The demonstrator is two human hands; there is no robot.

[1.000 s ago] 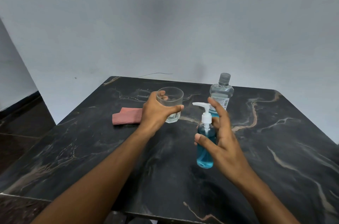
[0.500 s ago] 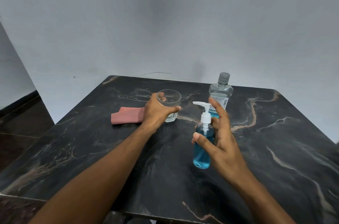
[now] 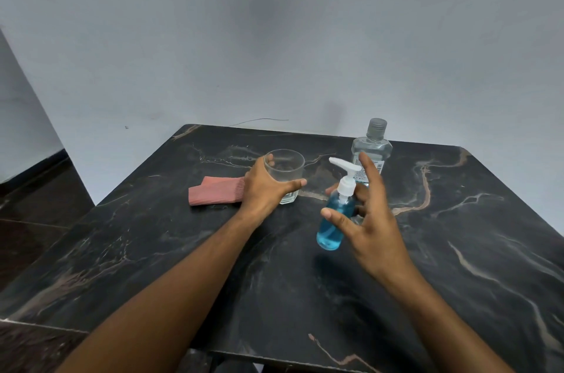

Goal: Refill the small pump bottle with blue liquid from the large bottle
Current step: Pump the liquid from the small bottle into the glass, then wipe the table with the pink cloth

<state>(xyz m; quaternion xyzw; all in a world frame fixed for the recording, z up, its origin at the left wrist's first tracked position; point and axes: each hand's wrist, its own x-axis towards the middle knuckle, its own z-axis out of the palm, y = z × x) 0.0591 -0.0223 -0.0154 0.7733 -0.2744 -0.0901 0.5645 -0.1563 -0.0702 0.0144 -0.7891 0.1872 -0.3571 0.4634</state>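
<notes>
- The small pump bottle [image 3: 334,218], filled with blue liquid and capped by a white pump head [image 3: 345,172], is gripped by the right hand [image 3: 370,226] and is seen tilted, its base toward the near edge of the counter [image 3: 457,250] and its nozzle pointed to the left.
- The bottle appears to be lifted clear of the counter, over its middle; a faint shadow is seen beneath it.
- The right hand is wrapped around the bottle's body from the right, with the thumb across the front and the index finger raised above the pump head without touching it.
- The large bottle [image 3: 371,148] is stood upright near the far edge of the counter, just behind the right hand; it is closed with a grey cap [image 3: 377,124] and its upper part looks clear. Its lower part is hidden by the hand.
- A clear glass [image 3: 285,174] is held by the left hand [image 3: 265,191], which is closed around its left side, thumb in front; the glass is upright, left of the pump bottle and apart from it.
- Whether the glass rests on the counter cannot be told.
- A folded pink cloth [image 3: 215,195] is laid flat on the counter toward the far left corner, just beside the left hand.
</notes>
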